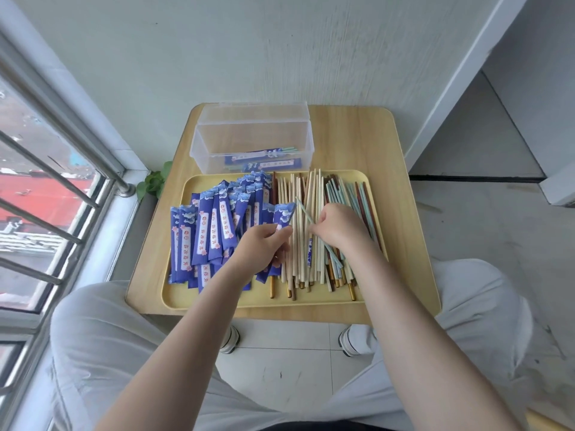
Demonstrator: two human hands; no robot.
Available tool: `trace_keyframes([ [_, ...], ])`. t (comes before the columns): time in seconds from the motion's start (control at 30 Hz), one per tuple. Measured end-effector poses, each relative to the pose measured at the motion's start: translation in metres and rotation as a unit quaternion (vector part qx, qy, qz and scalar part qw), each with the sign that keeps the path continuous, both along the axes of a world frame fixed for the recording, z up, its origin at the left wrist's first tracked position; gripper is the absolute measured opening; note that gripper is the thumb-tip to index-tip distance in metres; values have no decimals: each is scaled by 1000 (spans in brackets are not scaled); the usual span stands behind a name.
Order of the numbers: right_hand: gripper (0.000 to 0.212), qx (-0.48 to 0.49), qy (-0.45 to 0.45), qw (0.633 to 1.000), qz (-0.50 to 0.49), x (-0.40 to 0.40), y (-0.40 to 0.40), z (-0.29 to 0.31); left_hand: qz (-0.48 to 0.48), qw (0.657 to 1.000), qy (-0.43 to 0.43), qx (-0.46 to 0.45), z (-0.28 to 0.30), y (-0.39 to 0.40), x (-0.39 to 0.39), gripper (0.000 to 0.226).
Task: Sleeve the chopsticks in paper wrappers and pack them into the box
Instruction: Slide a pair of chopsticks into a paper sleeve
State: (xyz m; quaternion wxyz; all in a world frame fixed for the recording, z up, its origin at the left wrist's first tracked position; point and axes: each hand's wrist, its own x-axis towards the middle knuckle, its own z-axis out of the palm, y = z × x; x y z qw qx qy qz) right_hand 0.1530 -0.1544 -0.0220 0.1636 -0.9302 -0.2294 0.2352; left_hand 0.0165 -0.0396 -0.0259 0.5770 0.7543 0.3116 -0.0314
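Over the yellow tray (174, 298), my left hand (264, 244) pinches a blue paper wrapper (283, 215); my right hand (337, 227) pinches pale green chopsticks (303, 209). Next I must aim their tips into the wrapper's mouth.

Blue paper wrappers (214, 231) lie piled on the tray's left side. Loose chopsticks (311, 231), tan, pale blue and brown, fill its right side. The clear box (252, 141) at the table's far edge holds two wrapped pairs (264, 158).
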Motion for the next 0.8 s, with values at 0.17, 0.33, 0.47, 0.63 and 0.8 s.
trace_keyframes([
  [0.17,20,31,-15,999,13,-2,-1,3,35,986,-56,-156,0,2,-7,23],
  [0.33,14,197,39,980,-3,2,-5,14,77,969,-43,-232,-3,8,-8,28],
  [0.47,23,193,78,978,-2,6,-6,22,78,978,-10,-194,-6,12,-9,46],
  [0.63,21,262,148,952,-67,10,-7,23,35,998,-27,-43,-3,12,-11,37],
  [0.8,26,478,319,809,-127,6,-16,21,-14,992,-19,123,0,11,-12,34],
])
